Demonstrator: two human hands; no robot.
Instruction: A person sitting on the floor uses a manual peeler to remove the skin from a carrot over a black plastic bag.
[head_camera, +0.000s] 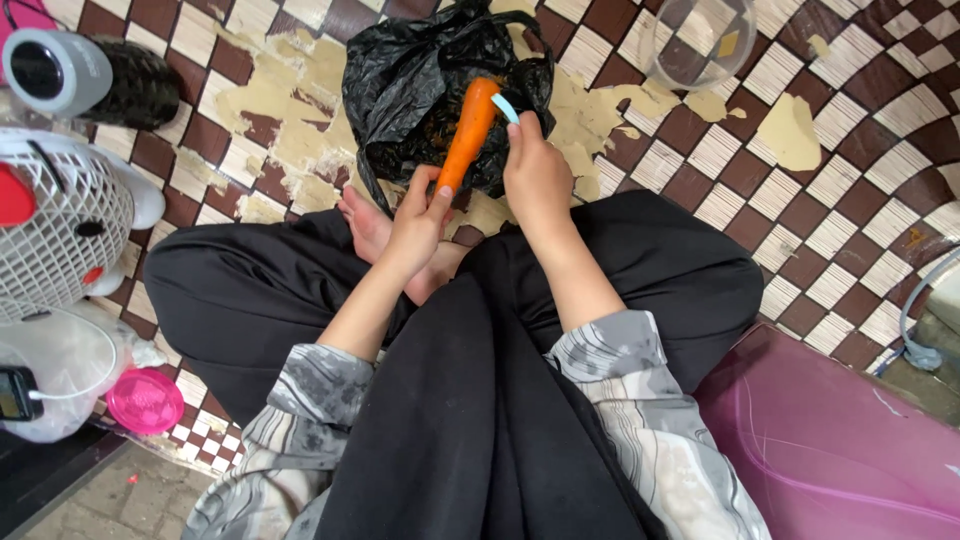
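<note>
Carrot (468, 132) being pinched at its near end by left hand (415, 228), right hand (535, 175) gripping pale blue peeler (505, 108) against it, over black bag (410, 75).

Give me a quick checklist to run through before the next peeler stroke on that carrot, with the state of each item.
1. Carrot gripped at its lower end by the left hand: ok.
2. Peeler in the right hand, laid against the carrot's upper part: ok.
3. Open black bag lies under the carrot to catch peelings: ok.
4. Left fingers sit low on the carrot, apart from the peeler: ok.
5. Bare foot lies just below the hands, beside the bag: not ok if scraps fall short.
6. How much skin is left on the far side: cannot tell.
</note>
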